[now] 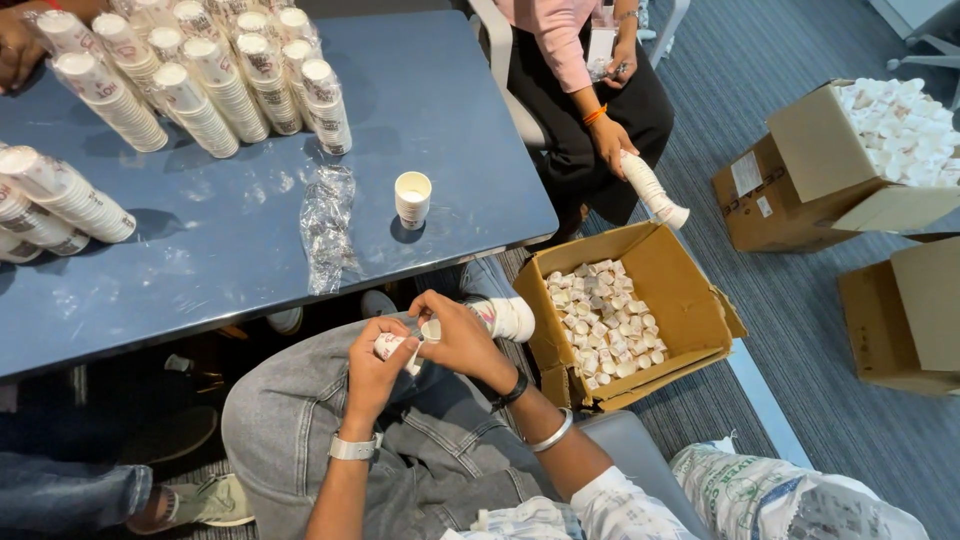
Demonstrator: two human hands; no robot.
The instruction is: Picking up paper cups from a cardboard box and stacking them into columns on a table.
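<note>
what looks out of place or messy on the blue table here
A crumpled clear plastic wrapper lies loose on the blue table, beside a lone white paper cup standing apart from the leaning cup stacks. Nothing looks spilled or broken. The left hand and right hand hold small cups over the lap.

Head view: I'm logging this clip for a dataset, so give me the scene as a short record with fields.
left hand: grips a small paper cup over the lap
right hand: pinches at the same cup's rim
lap: a short cup stack lies on its side by the right hand
table: blue; one upright cup, a crumpled clear wrapper, rows of leaning cup stacks
floor: open cardboard box filled with cups
other person: a hand holds a cup stack above the box
</note>
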